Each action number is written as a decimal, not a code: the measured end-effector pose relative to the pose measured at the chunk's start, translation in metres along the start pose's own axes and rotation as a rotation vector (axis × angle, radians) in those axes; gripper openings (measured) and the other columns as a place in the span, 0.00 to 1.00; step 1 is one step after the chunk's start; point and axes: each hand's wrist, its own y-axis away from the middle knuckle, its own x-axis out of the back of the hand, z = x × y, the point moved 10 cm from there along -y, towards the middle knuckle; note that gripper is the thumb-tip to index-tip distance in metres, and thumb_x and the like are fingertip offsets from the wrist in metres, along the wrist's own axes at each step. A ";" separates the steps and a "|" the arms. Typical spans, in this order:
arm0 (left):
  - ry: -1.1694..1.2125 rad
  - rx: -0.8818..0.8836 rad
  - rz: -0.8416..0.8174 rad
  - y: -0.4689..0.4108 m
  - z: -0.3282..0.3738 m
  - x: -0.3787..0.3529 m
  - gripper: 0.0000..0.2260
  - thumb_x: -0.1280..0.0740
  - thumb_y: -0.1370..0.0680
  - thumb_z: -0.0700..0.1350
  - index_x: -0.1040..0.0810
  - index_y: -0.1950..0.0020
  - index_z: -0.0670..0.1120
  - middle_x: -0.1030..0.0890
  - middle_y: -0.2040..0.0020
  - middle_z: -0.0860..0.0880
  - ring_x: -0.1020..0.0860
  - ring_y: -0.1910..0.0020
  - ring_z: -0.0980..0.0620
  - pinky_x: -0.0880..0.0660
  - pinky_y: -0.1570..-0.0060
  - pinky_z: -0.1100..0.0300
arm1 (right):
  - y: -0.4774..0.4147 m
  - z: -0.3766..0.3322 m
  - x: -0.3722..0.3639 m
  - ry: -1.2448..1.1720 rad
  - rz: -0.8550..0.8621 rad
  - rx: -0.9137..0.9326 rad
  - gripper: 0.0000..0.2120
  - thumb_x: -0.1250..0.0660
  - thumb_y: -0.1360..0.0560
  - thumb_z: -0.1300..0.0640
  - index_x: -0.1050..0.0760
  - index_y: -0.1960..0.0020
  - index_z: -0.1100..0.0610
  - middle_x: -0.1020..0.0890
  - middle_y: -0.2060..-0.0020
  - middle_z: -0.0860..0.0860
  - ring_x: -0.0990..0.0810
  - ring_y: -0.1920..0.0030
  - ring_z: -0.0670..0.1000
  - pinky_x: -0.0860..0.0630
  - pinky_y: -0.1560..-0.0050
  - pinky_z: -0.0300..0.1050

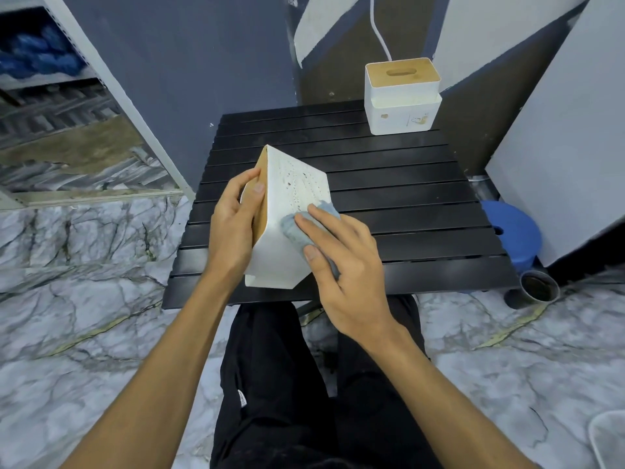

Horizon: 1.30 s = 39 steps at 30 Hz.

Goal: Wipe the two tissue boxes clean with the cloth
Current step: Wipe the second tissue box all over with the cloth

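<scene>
A white tissue box [291,187] with a wooden lid lies tipped on its side at the near edge of the black slatted table [406,204]. Dark specks and droplets dot its upward white face. My left hand [233,225] grips the box at its lid side, thumb on the top edge. My right hand [341,262] presses a light blue cloth [294,228] flat against the near part of that speckled face. A second white tissue box [402,96] with a wooden lid stands upright at the table's far right corner, away from both hands.
A blue plastic stool [514,231] and a dark metal cup [537,287] sit on the marble floor right of the table. White panels lean at the right. A metal shelf [111,82] stands at left. My black-trousered legs are under the table's near edge.
</scene>
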 end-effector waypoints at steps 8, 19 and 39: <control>-0.076 -0.072 -0.039 0.000 0.008 -0.003 0.16 0.39 0.17 0.50 0.25 0.31 0.47 0.19 0.41 0.54 0.19 0.48 0.57 0.24 0.51 0.63 | -0.002 -0.002 -0.006 0.056 0.000 -0.041 0.17 0.42 0.18 0.51 0.24 0.33 0.53 0.24 0.33 0.48 0.29 0.34 0.52 0.32 0.34 0.52; -0.136 -0.079 -0.071 -0.007 0.013 -0.017 0.14 0.38 0.17 0.52 0.24 0.34 0.49 0.18 0.43 0.54 0.20 0.51 0.61 0.26 0.53 0.67 | 0.015 0.025 0.002 -0.038 0.031 -0.170 0.17 0.41 0.18 0.53 0.24 0.32 0.54 0.24 0.32 0.49 0.29 0.33 0.53 0.32 0.34 0.55; -0.080 -0.110 -0.067 0.000 0.016 -0.008 0.17 0.40 0.18 0.52 0.26 0.33 0.46 0.20 0.40 0.52 0.21 0.47 0.58 0.24 0.50 0.64 | 0.003 -0.001 -0.011 0.077 0.036 0.064 0.17 0.40 0.19 0.54 0.24 0.33 0.56 0.25 0.32 0.52 0.30 0.32 0.57 0.33 0.33 0.55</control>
